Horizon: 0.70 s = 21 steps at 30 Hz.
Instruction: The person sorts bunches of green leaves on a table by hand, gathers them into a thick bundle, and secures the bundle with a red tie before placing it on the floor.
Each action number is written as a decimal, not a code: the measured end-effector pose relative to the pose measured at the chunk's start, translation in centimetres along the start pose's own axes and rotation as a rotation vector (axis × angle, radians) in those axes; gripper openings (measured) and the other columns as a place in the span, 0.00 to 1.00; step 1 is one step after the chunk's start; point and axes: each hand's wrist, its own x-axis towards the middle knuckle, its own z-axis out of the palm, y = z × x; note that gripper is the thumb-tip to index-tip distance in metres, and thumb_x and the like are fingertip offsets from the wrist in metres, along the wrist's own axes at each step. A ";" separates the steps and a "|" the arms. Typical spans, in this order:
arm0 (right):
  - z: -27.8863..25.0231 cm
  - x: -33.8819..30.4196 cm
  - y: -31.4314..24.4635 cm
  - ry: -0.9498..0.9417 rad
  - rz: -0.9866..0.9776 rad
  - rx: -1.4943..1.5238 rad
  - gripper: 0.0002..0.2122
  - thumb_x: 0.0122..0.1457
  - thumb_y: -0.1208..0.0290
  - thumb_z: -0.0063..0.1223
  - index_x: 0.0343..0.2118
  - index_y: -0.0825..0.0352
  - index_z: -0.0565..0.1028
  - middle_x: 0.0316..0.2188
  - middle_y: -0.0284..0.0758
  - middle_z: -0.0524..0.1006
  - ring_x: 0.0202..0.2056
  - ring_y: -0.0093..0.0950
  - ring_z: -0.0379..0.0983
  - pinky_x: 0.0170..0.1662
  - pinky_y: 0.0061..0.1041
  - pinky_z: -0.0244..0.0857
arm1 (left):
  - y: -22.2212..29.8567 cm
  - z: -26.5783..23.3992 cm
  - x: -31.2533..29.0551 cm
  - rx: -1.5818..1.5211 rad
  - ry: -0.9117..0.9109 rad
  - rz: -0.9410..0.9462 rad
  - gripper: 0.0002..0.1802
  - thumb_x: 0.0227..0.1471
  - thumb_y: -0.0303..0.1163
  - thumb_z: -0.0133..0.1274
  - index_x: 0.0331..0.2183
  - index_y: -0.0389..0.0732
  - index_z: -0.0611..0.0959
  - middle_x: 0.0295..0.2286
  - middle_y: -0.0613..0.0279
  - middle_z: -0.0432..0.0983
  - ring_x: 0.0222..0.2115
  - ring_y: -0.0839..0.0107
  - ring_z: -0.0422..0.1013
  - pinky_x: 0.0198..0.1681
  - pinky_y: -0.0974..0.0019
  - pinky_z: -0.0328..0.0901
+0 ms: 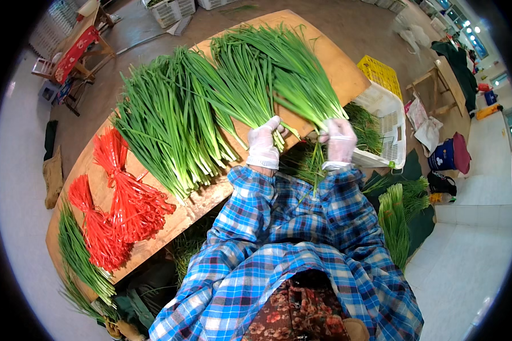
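My left hand, in a thin translucent glove, is closed round the pale stem ends of some garlic chives at the near edge of the wooden table. Similarly gloved, my right hand grips the base of a second bunch of garlic chives, whose green leaves fan out toward the far edge. Left of my hands lies a broad pile of garlic chives, stems toward me. Some loose blades hang down between my forearms.
Two red bundles of plastic ties lie left, beside a smaller chive bunch. At right, a white crate holds greens near a yellow crate. More chives lie low at right. Another table stands far left.
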 end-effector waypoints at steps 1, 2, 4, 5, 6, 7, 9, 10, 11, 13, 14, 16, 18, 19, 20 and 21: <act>0.3 -0.3 -0.3 -0.104 0.046 -0.012 0.07 0.51 0.72 0.48 0.27 0.71 0.69 0.16 0.34 0.70 0.14 0.17 0.64 0.17 0.14 0.59 | 0.1 0.2 -0.3 -0.003 -0.023 -0.021 0.06 0.40 0.24 0.53 0.21 0.31 0.75 0.15 0.60 0.70 0.14 0.70 0.68 0.19 0.72 0.67; 0.9 -0.2 0.1 -0.099 0.080 0.027 0.07 0.50 0.72 0.50 0.27 0.71 0.69 0.16 0.33 0.70 0.14 0.17 0.64 0.17 0.14 0.59 | 0.1 0.5 -0.7 -0.005 -0.045 -0.041 0.06 0.40 0.25 0.53 0.21 0.30 0.75 0.15 0.60 0.70 0.14 0.71 0.68 0.19 0.72 0.67; 1.0 0.6 0.3 -0.089 0.123 0.094 0.07 0.50 0.71 0.50 0.26 0.70 0.69 0.16 0.32 0.70 0.13 0.17 0.63 0.17 0.13 0.59 | -0.3 0.6 -1.4 0.105 -0.029 -0.092 0.07 0.45 0.27 0.50 0.27 0.31 0.75 0.18 0.63 0.70 0.17 0.73 0.68 0.22 0.74 0.67; 1.1 0.7 0.1 -0.117 0.139 0.066 0.07 0.50 0.71 0.50 0.26 0.70 0.69 0.16 0.32 0.70 0.14 0.16 0.63 0.17 0.13 0.59 | -0.5 0.4 -1.5 0.098 -0.052 -0.100 0.07 0.45 0.26 0.50 0.27 0.31 0.75 0.19 0.62 0.71 0.18 0.72 0.69 0.23 0.73 0.68; 1.1 0.7 -0.2 -0.145 0.155 0.038 0.07 0.50 0.71 0.50 0.27 0.70 0.69 0.16 0.32 0.70 0.14 0.16 0.64 0.18 0.13 0.59 | -0.5 0.2 -1.6 0.091 -0.075 -0.106 0.08 0.45 0.26 0.50 0.28 0.31 0.75 0.20 0.60 0.72 0.19 0.71 0.70 0.23 0.73 0.68; 1.1 0.6 -0.4 -0.170 0.172 0.007 0.07 0.50 0.71 0.50 0.27 0.70 0.69 0.16 0.31 0.70 0.14 0.16 0.64 0.18 0.13 0.59 | -0.4 0.2 -1.8 0.064 -0.091 -0.092 0.08 0.45 0.26 0.49 0.29 0.31 0.74 0.22 0.58 0.72 0.20 0.70 0.71 0.24 0.72 0.68; 1.2 0.1 -0.4 -0.217 0.171 -0.017 0.07 0.50 0.72 0.50 0.27 0.70 0.69 0.17 0.32 0.71 0.16 0.17 0.65 0.19 0.13 0.59 | -0.1 0.5 -2.1 0.014 -0.108 -0.139 0.08 0.45 0.26 0.50 0.29 0.31 0.74 0.23 0.57 0.72 0.22 0.69 0.71 0.24 0.73 0.69; 1.3 -0.2 -0.4 -0.241 0.168 -0.031 0.07 0.50 0.72 0.50 0.27 0.70 0.69 0.17 0.32 0.71 0.16 0.17 0.66 0.19 0.13 0.59 | 0.0 0.7 -2.2 -0.013 -0.119 -0.162 0.08 0.45 0.26 0.50 0.29 0.30 0.74 0.24 0.57 0.72 0.22 0.68 0.71 0.25 0.73 0.69; 1.4 -0.7 -0.4 -0.297 0.173 0.018 0.06 0.50 0.72 0.51 0.27 0.70 0.70 0.19 0.33 0.72 0.19 0.17 0.68 0.21 0.13 0.60 | 0.0 0.9 -2.3 -0.040 -0.141 -0.170 0.08 0.45 0.27 0.51 0.29 0.32 0.75 0.27 0.57 0.72 0.25 0.69 0.71 0.26 0.72 0.67; 2.0 -1.6 0.5 -0.324 0.111 -0.050 0.05 0.49 0.73 0.52 0.25 0.70 0.71 0.20 0.31 0.72 0.21 0.15 0.65 0.21 0.12 0.58 | -0.5 1.1 -2.3 -0.012 -0.171 -0.131 0.08 0.45 0.28 0.51 0.29 0.33 0.75 0.29 0.58 0.72 0.26 0.69 0.70 0.27 0.71 0.66; 2.1 -1.8 1.2 -0.336 0.055 -0.127 0.05 0.48 0.73 0.53 0.24 0.70 0.71 0.20 0.29 0.72 0.21 0.14 0.64 0.21 0.12 0.57 | -0.7 1.2 -2.3 0.003 -0.188 -0.113 0.08 0.45 0.28 0.52 0.30 0.33 0.76 0.29 0.59 0.72 0.26 0.70 0.70 0.27 0.71 0.65; 1.8 -2.0 1.4 -0.296 0.081 -0.080 0.06 0.48 0.73 0.54 0.22 0.70 0.71 0.18 0.27 0.70 0.20 0.13 0.62 0.21 0.12 0.56 | -1.0 1.2 -2.1 0.048 -0.152 -0.095 0.10 0.44 0.28 0.52 0.32 0.34 0.76 0.28 0.61 0.73 0.26 0.71 0.69 0.27 0.71 0.63; 1.8 -2.3 1.4 -0.237 0.049 -0.103 0.06 0.48 0.73 0.54 0.23 0.70 0.71 0.17 0.27 0.70 0.19 0.12 0.62 0.21 0.12 0.56 | -1.1 0.9 -1.8 0.003 -0.190 -0.115 0.11 0.44 0.28 0.52 0.33 0.34 0.76 0.27 0.61 0.73 0.26 0.72 0.69 0.26 0.72 0.63; 2.0 -2.5 1.4 -0.213 -0.080 -0.121 0.05 0.48 0.74 0.52 0.21 0.69 0.71 0.16 0.27 0.69 0.18 0.14 0.62 0.21 0.13 0.56 | -0.7 1.1 -2.1 0.026 -0.186 -0.114 0.11 0.44 0.26 0.50 0.34 0.32 0.76 0.26 0.60 0.73 0.25 0.71 0.69 0.27 0.71 0.65; 1.8 -2.7 1.2 -0.149 -0.095 -0.109 0.05 0.49 0.74 0.51 0.21 0.69 0.71 0.16 0.27 0.69 0.18 0.15 0.62 0.21 0.14 0.56 | -0.7 0.9 -2.0 0.010 -0.172 -0.114 0.11 0.44 0.26 0.49 0.34 0.31 0.75 0.26 0.60 0.73 0.25 0.71 0.70 0.27 0.70 0.65; 1.5 -3.0 0.7 -0.086 -0.109 -0.096 0.05 0.49 0.75 0.50 0.21 0.69 0.70 0.15 0.28 0.69 0.17 0.15 0.62 0.21 0.15 0.56 | -0.8 0.7 -1.8 -0.006 -0.158 -0.114 0.11 0.45 0.26 0.49 0.34 0.31 0.75 0.25 0.59 0.73 0.24 0.71 0.70 0.27 0.69 0.66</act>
